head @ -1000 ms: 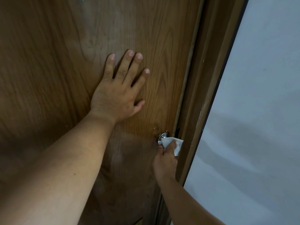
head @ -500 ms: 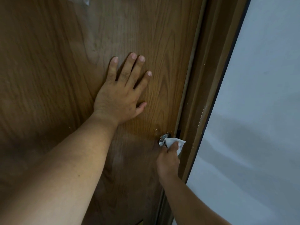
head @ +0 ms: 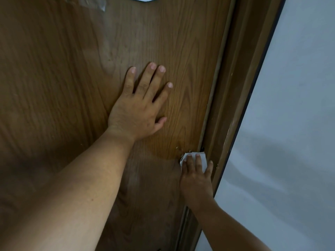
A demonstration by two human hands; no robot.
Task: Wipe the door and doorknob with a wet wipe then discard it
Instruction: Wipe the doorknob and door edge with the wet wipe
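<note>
A brown wood-grain door [head: 72,87] fills most of the view. My left hand [head: 139,109] lies flat on it, fingers spread, holding nothing. Lower right, near the door's edge, my right hand [head: 196,178] presses a white wet wipe [head: 204,160] over the doorknob. The wipe and my fingers cover the knob completely, so none of its metal shows.
The brown door frame [head: 241,87] runs diagonally along the door's right edge. A pale grey wall [head: 299,124] lies to the right of the frame. A scrap of clear tape [head: 92,1] sticks to the door at the top.
My right hand has spread the wipe over the knob, hiding the metal that showed before. My left hand stays flat on the door.
</note>
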